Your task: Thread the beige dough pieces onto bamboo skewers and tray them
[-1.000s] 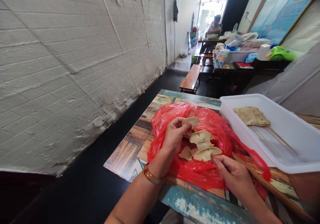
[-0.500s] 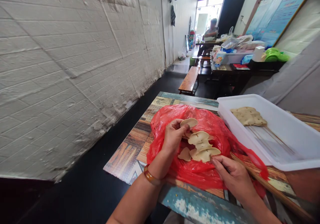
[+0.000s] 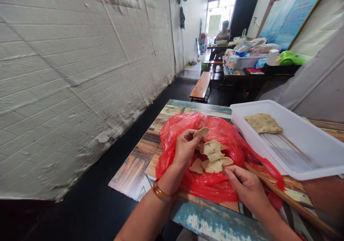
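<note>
My left hand [image 3: 185, 146] pinches a thin, round, beige slice [image 3: 201, 132] between thumb and fingers, above an open red plastic bag [image 3: 177, 126]. With thumb and forefinger closed, my right hand [image 3: 245, 183] grips the right edge of a cluster of flat beige slices [image 3: 215, 155]. Whether a thin stick runs through that cluster is hidden. A loose beige slice [image 3: 197, 166] lies on the bag, left of the cluster. Beside and partly under my right forearm lies a bundle of thin bamboo skewers [image 3: 288, 197].
Right of the bag, a white plastic tub [image 3: 301, 126] holds skewered beige slices [image 3: 263, 123]. The wood-patterned table [image 3: 134, 169] has a blue-green edge. Beyond are a wooden bench [image 3: 201, 85], a cluttered table with green bowls [image 3: 290, 58], and a seated person [image 3: 222, 36]. A white brick-patterned wall [image 3: 80, 72] runs along the left.
The view has shifted slightly, moving the scene a little left. The slice in my left hand has tilted more edge-on. Both hands keep their grips.
</note>
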Demonstrator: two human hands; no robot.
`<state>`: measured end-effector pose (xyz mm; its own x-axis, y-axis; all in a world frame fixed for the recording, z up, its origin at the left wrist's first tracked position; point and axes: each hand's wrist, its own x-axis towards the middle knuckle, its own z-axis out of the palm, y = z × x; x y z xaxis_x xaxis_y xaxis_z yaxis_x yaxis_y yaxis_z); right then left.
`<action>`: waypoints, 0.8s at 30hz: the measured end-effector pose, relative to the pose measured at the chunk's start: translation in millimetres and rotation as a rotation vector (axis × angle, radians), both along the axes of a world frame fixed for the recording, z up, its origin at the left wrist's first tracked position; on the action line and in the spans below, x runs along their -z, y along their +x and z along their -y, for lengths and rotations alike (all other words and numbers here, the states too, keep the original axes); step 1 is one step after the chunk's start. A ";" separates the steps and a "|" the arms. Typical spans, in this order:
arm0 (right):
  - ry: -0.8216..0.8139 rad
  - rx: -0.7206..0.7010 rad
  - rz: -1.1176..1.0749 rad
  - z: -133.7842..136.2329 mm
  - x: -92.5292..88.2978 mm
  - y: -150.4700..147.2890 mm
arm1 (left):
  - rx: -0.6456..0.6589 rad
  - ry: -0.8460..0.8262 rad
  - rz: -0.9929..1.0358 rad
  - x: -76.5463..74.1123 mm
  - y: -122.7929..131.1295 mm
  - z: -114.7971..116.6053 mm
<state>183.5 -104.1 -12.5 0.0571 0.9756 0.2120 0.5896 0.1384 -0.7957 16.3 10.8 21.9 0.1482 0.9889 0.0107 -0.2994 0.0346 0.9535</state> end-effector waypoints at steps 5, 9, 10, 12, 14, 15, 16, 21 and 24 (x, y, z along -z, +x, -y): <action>0.022 0.011 0.007 0.6 -1.3 -0.5 | -0.013 0.018 -0.050 0.9 -0.1 0.1; 0.039 0.010 0.020 -0.4 -0.9 0.1 | 0.000 0.026 -0.070 1.6 -0.3 -0.7; 0.041 0.009 0.023 -0.8 -0.8 0.3 | 0.000 0.034 -0.072 1.5 -0.3 -0.9; 0.044 0.009 0.029 -1.6 -0.4 0.6 | -0.002 0.044 -0.071 0.9 -0.4 -1.2; 0.042 0.006 0.036 -2.0 0.2 0.4 | 0.001 0.038 -0.067 -0.2 -0.4 -1.3; 0.041 0.007 0.035 -2.1 0.6 0.2 | 0.005 0.031 -0.063 -0.7 -0.5 -1.3; 0.040 0.009 0.033 -2.0 1.0 -0.3 | 0.011 0.025 -0.059 -1.2 -0.6 -1.4; 0.042 0.024 0.004 -1.5 1.5 -2.9 | 0.025 0.012 -0.056 -1.2 -1.2 -2.2; 0.043 0.028 0.002 -1.4 0.8 -3.6 | 0.014 0.028 -0.081 -0.5 -0.8 -2.5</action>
